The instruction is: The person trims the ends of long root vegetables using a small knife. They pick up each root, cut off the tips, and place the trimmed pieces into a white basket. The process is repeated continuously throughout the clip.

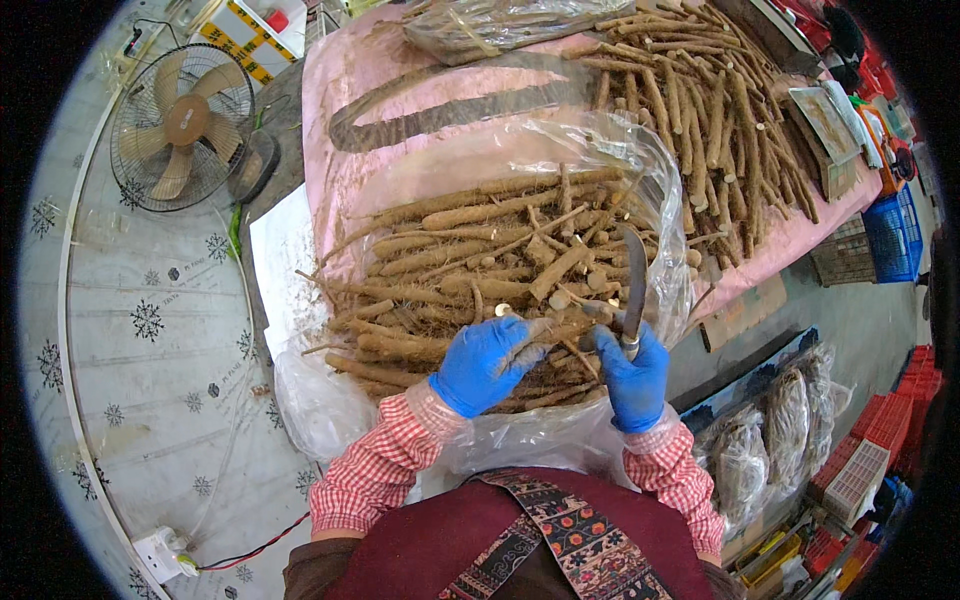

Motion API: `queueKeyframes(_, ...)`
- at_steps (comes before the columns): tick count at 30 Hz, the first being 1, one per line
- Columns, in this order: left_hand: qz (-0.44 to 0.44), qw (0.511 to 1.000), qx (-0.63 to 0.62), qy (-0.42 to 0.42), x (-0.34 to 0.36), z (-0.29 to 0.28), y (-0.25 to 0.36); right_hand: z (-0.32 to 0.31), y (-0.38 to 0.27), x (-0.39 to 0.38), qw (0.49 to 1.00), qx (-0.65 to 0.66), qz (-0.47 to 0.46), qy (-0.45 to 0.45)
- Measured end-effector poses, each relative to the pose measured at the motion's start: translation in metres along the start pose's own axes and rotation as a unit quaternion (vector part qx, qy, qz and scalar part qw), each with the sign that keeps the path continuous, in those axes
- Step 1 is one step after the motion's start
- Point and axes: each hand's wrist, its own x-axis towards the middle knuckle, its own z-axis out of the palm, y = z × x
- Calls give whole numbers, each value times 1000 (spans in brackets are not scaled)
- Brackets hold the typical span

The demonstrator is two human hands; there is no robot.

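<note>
- The right hand in a dusty blue glove (633, 380) grips a curved, dark-bladed metal knife (637, 285), its handle mostly hidden by the fingers, the blade pointing away from the body.
- The left hand in a matching blue glove (485, 365) has bent fingers; whether they clasp a root is hard to tell.
- Long brown, hairy roots (440, 245) lie under and beyond both hands, on clear crinkled plastic sheeting (655, 165); the gloves cover some.
- The upper edge cuts off another clear plastic bag (480, 25).
</note>
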Motion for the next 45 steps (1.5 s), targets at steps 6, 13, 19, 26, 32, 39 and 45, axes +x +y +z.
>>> queueKeyframes(6, -13, 997, 3, 74, 18, 9, 8, -8, 6, -6, 923, -342, -171, 48)
queueKeyframes(13, -10, 992, -11, 126, 19, -3, 22, -8, 45, 13, 918, -388, -85, 8)
queueKeyframes(19, 26, 993, 12, 113, 15, -26, 25, -17, 53, 12, 950, -311, 9, -9)
queueKeyframes(26, -81, 849, -393, 345, 37, -62, 47, 10, 6, 23, 973, 49, 113, -194)
queueKeyframes(32, -29, 729, -501, 467, 62, -139, 46, 35, -11, 16, 930, 57, 94, -351)
queueKeyframes(39, -82, 603, -572, 549, 34, -139, -13, 29, 13, 15, 931, 140, 193, -277)
queueKeyframes(45, -158, 760, -486, 402, 17, -48, 7, 24, 8, 19, 984, 18, 46, -171)
